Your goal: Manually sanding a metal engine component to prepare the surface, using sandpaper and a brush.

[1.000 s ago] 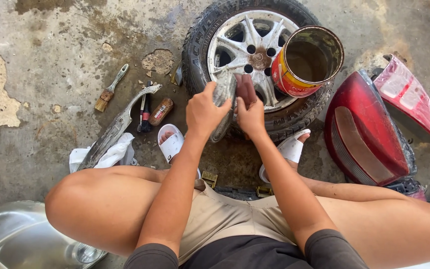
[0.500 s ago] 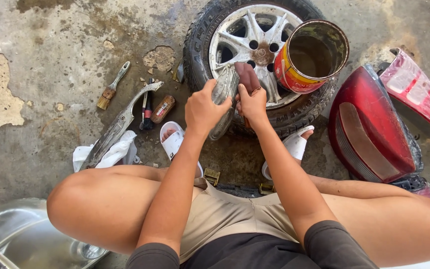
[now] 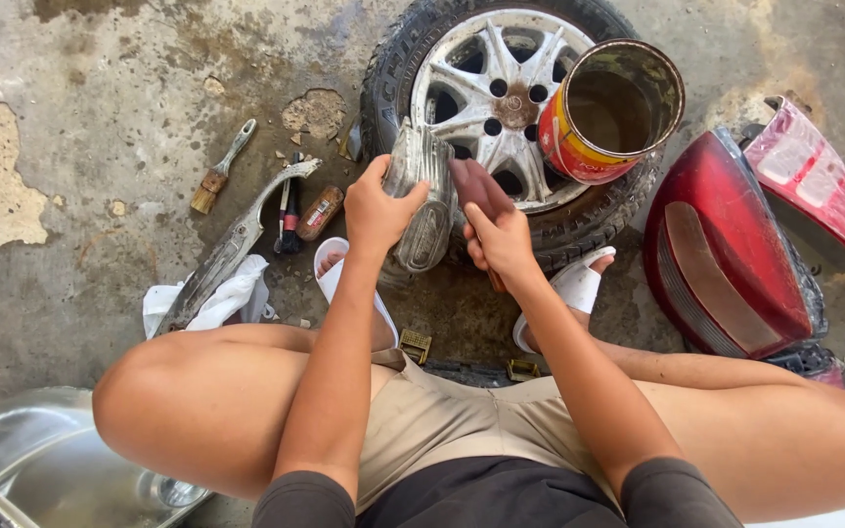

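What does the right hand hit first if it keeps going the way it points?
Likely the wheel: the right hand, holding a brown sheet, points up-frame at the rim. Depth is unclear.

The person squats with knees spread wide, both bare forearms reaching forward and down between the thighs, elbows bent only slightly. The left hand is turned thumb-up, its grip closed, fingers curled round the far side and the thumb pressed across the near edge. The right hand sits just beside it, fingers folded tight, knuckles up, wrist nearly straight.
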